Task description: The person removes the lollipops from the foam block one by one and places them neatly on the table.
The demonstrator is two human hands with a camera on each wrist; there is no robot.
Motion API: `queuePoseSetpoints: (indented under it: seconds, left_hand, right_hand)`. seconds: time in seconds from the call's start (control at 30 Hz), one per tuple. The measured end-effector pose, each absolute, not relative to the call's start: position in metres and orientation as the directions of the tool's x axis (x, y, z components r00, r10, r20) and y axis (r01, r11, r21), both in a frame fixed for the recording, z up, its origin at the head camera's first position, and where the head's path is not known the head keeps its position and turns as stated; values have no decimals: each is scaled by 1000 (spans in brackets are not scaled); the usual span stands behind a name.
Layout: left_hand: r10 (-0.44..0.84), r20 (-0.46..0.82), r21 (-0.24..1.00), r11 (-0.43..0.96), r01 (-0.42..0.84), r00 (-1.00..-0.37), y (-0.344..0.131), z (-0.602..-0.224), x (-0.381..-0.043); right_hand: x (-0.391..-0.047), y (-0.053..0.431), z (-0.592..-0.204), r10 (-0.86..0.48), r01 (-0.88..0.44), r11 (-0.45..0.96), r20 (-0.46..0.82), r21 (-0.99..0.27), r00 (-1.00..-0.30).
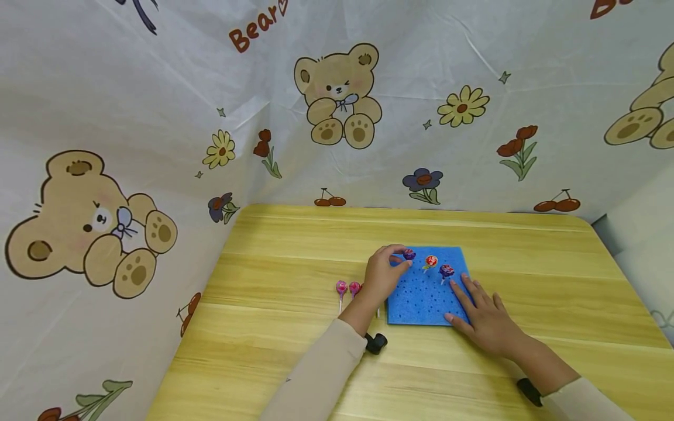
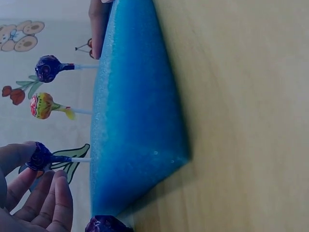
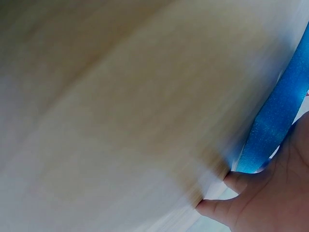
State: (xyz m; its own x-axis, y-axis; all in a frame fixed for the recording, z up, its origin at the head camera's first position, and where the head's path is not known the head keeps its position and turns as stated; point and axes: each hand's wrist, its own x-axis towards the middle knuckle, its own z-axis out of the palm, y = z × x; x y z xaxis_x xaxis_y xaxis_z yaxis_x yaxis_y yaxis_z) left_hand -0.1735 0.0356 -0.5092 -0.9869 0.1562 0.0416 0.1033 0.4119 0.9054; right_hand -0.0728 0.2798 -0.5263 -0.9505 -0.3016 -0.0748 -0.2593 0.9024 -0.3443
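Note:
My left hand (image 1: 380,278) pinches the wrapped head of a purple lollipop (image 1: 409,254) at the far left corner of a blue foam block (image 1: 418,307). In the left wrist view that lollipop's white stick (image 2: 79,159) reaches the foam's surface. Two more lollipops stand upright in the block, a red-and-yellow one (image 1: 431,261) and a purple one (image 1: 446,271). With fingers spread, my right hand (image 1: 487,324) rests along the block's right edge. Small holes dot the top of the foam.
Pink lollipops (image 1: 341,287) lie on the wooden table (image 1: 274,351) left of the block, partly hidden by my left hand. A dark purple wrapped head (image 2: 108,224) shows low in the left wrist view. A bear-print cloth (image 1: 389,175) hangs behind the table.

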Motion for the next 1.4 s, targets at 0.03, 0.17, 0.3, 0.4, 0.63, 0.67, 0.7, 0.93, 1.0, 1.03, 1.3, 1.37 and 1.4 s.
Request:
queuePoseSetpoints:
  seconds: [0.03, 0.17, 0.3, 0.4, 0.63, 0.67, 0.7, 0.93, 1.0, 1.03, 1.3, 1.37, 1.4]
  left_hand:
    - [156, 41, 905, 412, 103, -987, 36, -509, -174]
    - [157, 41, 904, 416, 103, -987, 36, -511, -174]
    - [151, 41, 906, 412, 100, -988, 36, -511, -175]
    - [150, 40, 910, 403, 98, -988, 36, -510, -175]
    - [140, 67, 923, 366, 114, -988, 36, -507, -176]
    - [138, 72, 926, 358, 118, -988, 36, -506, -176]
    - [136, 76, 930, 349, 119, -988, 36, -505, -176]
    - [130, 82, 939, 321, 120, -988, 34, -499, -175]
    - [129, 82, 943, 310, 119, -988, 33, -497, -174]
    - [127, 81, 945, 306, 117, -989, 32, -496, -173]
    - [93, 78, 960, 260, 99, -993, 24, -489, -169]
    - [85, 84, 962, 252, 104, -993, 21, -488, -167]
    - [84, 88, 964, 243, 106, -993, 19, -487, -167]
  right_hand:
    - [-73, 280, -527, -301, -259, 901, -73, -347, -951]
    - [-73, 281, -530, -303, -269, 894, -42, -358, -952]
    - [-72, 280, -530, -306, -277, 891, -25, -361, -952]
    - [-72, 280, -527, -304, -268, 896, -50, -354, -951]
    - [-73, 280, -526, -304, -259, 900, -78, -350, -949]
    - [-73, 280, -526, -305, -262, 900, -73, -349, -950]
    - [-73, 280, -526, -305, -263, 900, -72, -349, -949]
    - [-73, 281, -527, -311, -268, 894, -67, -359, -948]
    - [-73, 280, -527, -309, -263, 895, -75, -362, -948]
    - [-73, 280, -527, -309, -262, 894, -76, -363, -948]
    - [-73, 280, -527, -308, -262, 897, -78, -355, -948]
    - [-74, 281, -529, -308, -263, 896, -76, -357, -948]
    - [-74, 281, -530, -309, -263, 895, -76, -360, -948]
